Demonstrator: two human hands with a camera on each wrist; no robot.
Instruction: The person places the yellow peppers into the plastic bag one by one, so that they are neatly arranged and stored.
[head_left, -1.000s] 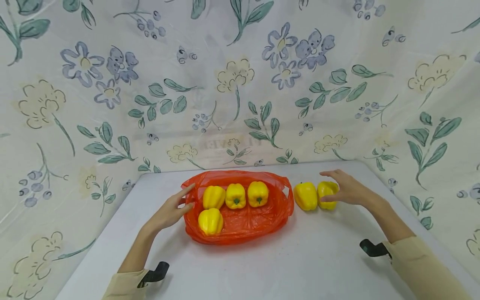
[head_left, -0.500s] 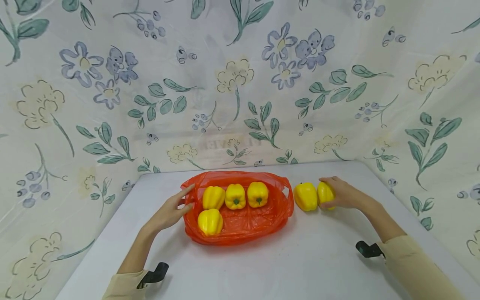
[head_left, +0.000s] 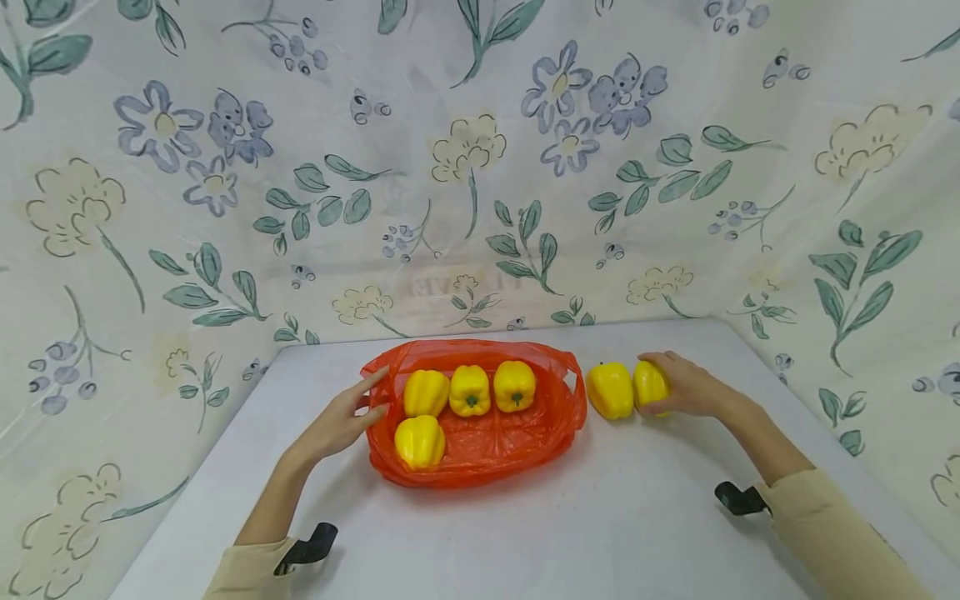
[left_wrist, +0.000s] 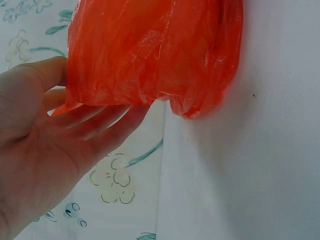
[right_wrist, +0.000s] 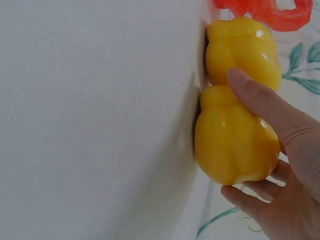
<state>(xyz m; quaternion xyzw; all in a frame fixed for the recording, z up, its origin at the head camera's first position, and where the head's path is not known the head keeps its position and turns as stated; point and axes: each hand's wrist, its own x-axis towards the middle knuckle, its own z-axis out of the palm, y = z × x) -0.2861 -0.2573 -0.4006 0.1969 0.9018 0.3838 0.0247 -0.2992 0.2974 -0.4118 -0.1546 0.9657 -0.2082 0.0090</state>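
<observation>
Head view shows us, nearest, two beige sleeves (head_left: 840,525), one behind each hand, each with a black device (head_left: 311,546) at its cuff. Beyond them we see the white table (head_left: 525,542) stretching out beneath both hands. Further out comes the left hand (head_left: 341,425), its fingers spread and lying against the near-left side of the red bag (head_left: 480,477), which stretches away to that hand's right; from the left wrist we see some fingers through the thin film. Inside the bag, just right of this hand, we find the front pepper (head_left: 420,442). Well to the right, the right hand (head_left: 693,387) grips the outer pepper (head_left: 649,388), thumb on the near side and fingers curled round the far side; the pepper sits on the table. Left of that hand's grip stands the neighbouring pepper (head_left: 610,390), just beside the held one; we cannot tell whether they touch. Between the hands, in the bag's back row, we count the left pepper (head_left: 427,393), the middle pepper (head_left: 470,390) and the right pepper (head_left: 514,386). Behind everything, past both hands, we see the floral sheet (head_left: 472,233).
</observation>
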